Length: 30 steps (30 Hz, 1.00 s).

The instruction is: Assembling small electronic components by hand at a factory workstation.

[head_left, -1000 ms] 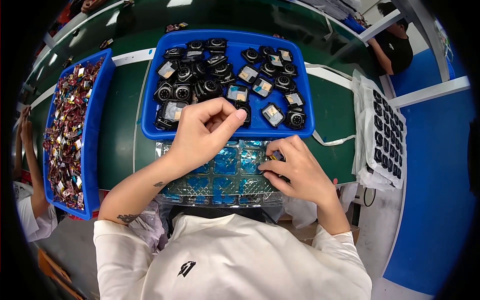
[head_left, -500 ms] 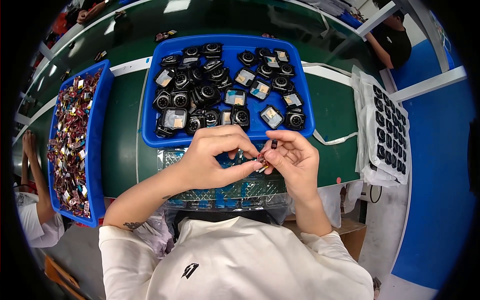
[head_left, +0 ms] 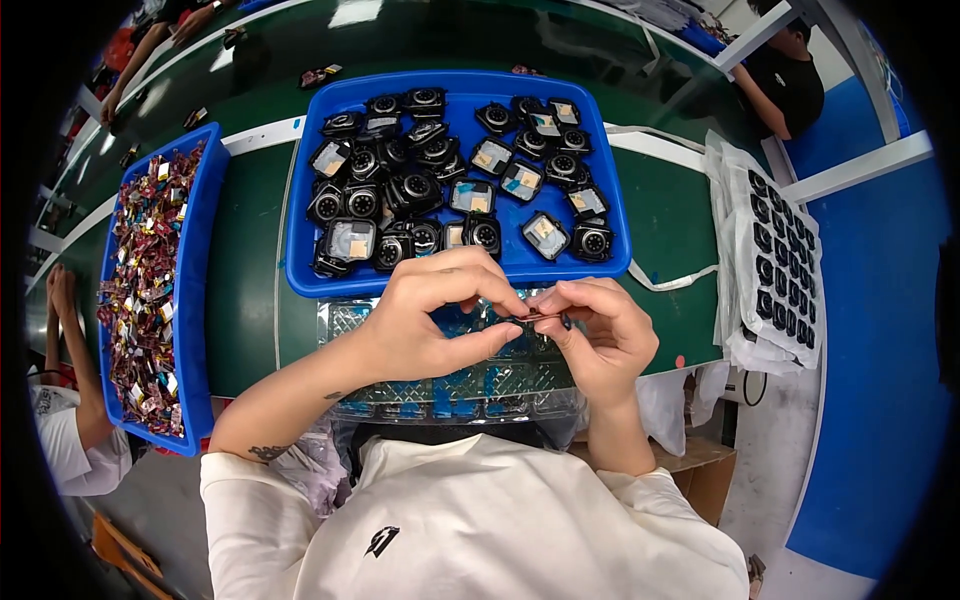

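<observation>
1. Head view: holding small reddish part point(head_left: 537, 316) between hands, over clear pocket tray point(head_left: 340, 322), near blue tub point(head_left: 515, 255).
2. With left hand point(head_left: 440, 312), curling loosely, pinching left end by thumb and forefinger tips.
3. With right hand point(head_left: 603, 328), showing less palm than 0.5 s ago, pinching other end.
4. Probably, therefore, steadying from 2 sides for fine handling.

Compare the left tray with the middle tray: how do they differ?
The left tray is narrow; the middle tray is wide.
The left tray is heaped with small reddish parts; the middle tray holds larger black cases.
The left tray's floor is covered; the middle tray's shows between its cases.
Both are blue.
</observation>
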Each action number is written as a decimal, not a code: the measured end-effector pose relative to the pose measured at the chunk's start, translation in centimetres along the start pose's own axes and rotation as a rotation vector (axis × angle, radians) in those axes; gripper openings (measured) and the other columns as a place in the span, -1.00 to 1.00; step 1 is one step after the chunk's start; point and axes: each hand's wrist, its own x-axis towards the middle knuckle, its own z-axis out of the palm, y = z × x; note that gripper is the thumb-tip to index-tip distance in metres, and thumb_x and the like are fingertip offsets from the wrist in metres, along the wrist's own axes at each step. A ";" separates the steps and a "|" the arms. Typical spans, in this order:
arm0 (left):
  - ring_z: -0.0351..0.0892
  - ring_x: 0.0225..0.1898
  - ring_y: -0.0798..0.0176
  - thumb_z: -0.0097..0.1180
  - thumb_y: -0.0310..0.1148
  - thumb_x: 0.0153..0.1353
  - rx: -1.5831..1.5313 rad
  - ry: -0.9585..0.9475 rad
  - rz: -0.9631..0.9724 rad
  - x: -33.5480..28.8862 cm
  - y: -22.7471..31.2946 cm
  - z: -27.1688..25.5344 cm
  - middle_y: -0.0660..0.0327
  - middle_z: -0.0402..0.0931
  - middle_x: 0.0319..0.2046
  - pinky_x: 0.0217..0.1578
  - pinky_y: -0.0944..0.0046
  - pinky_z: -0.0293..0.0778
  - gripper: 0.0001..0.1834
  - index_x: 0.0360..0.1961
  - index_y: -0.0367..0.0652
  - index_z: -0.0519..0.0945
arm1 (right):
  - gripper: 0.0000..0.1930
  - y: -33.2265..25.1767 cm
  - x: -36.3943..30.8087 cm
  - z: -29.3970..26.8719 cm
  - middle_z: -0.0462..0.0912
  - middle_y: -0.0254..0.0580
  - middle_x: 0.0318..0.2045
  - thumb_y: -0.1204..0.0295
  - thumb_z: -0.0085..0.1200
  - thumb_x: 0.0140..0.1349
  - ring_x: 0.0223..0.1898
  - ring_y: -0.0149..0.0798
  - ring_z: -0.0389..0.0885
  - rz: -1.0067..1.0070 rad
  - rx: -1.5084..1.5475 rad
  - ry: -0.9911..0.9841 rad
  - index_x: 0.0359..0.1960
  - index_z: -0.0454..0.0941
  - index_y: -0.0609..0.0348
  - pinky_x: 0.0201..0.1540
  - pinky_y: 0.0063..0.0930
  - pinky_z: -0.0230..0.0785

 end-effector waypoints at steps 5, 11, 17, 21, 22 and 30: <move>0.52 -0.40 0.33 0.24 -0.53 0.02 -0.064 -0.018 -0.115 0.0 0.0 -0.2 0.21 0.57 -0.44 -0.44 0.42 0.39 -0.87 -0.35 -0.22 0.67 | -0.81 0.2 1.2 -1.3 0.66 -0.24 -0.42 0.65 0.28 -0.18 -0.38 -0.23 0.58 -0.491 -0.235 -0.151 -0.44 0.64 0.21 -0.41 -0.51 0.43; 0.53 -0.41 0.30 0.23 -0.53 0.06 -0.026 -0.122 0.040 0.1 -0.3 -0.1 0.21 0.58 -0.46 -0.40 0.35 0.41 -0.91 -0.36 -0.21 0.69 | -0.78 -0.3 1.1 -0.9 0.67 -0.26 -0.41 0.66 0.25 -0.22 -0.41 -0.26 0.56 -0.464 -0.220 -0.165 -0.45 0.65 0.18 -0.41 -0.52 0.39; 0.51 -0.43 0.30 0.30 -0.54 -0.05 -0.151 0.012 -0.073 0.0 -0.2 -0.5 0.24 0.56 -0.51 -0.43 0.36 0.39 -0.87 -0.40 -0.18 0.72 | -0.73 0.4 1.0 -0.9 0.65 -0.18 -0.43 0.72 0.28 -0.16 -0.42 -0.28 0.58 -0.328 -0.146 -0.075 -0.34 0.60 0.27 -0.40 -0.54 0.40; 0.44 -0.48 0.34 0.35 -0.49 -0.09 0.144 0.115 0.141 0.1 -0.4 -0.2 0.26 0.54 -0.51 -0.49 0.42 0.30 -0.87 -0.44 -0.18 0.70 | -0.73 0.1 0.4 0.2 0.64 -0.16 -0.42 0.73 0.26 -0.04 -0.37 -0.35 0.59 0.002 0.047 0.052 -0.25 0.56 0.34 -0.34 -0.57 0.44; 0.46 -0.46 0.34 0.36 -0.48 -0.10 0.104 0.111 0.029 0.4 0.2 -0.2 0.26 0.54 -0.49 -0.49 0.42 0.31 -0.86 -0.45 -0.19 0.67 | -0.76 -0.1 0.3 0.1 0.62 -0.11 -0.36 0.74 0.24 -0.01 -0.29 -0.35 0.62 0.066 0.076 0.020 -0.26 0.56 0.37 -0.26 -0.56 0.51; 0.53 -0.41 0.33 0.31 -0.54 -0.07 -0.018 0.058 -0.097 -0.1 -0.5 0.2 0.23 0.59 -0.44 -0.45 0.39 0.43 -0.84 -0.42 -0.23 0.60 | -0.85 0.2 0.4 -0.5 0.58 -0.03 -0.24 0.75 0.16 0.07 -0.24 -0.29 0.65 0.219 0.236 -0.004 -0.28 0.59 0.46 -0.18 -0.53 0.60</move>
